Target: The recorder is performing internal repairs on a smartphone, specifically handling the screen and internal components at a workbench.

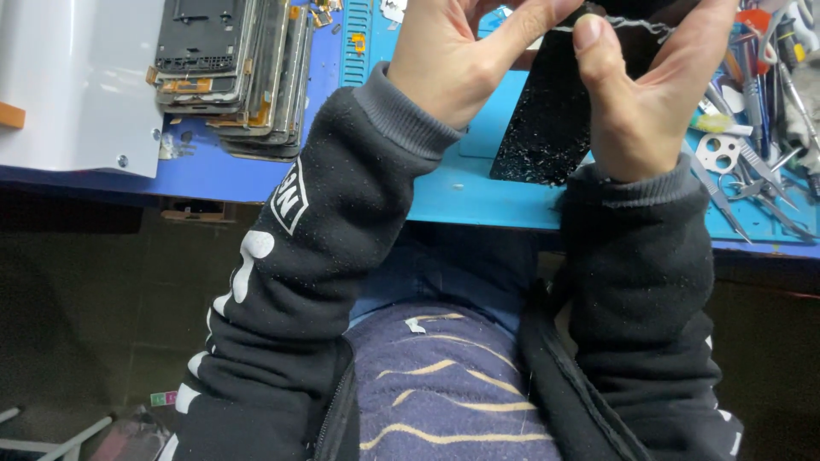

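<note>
1. Stack of phone frames (231, 68): lies at 10 o'clock on the bench (213, 175), apart from the hands.
2. Left hand (453, 60): fingers pinch the upper edge of the cracked black panel (547, 119), steadying it.
3. Right hand (641, 102): thumb and fingers grip the same edge, holding the panel tilted above the blue mat (461, 192).
4. Hand tools (752, 154): lie at 2 o'clock, beside the right hand.
</note>
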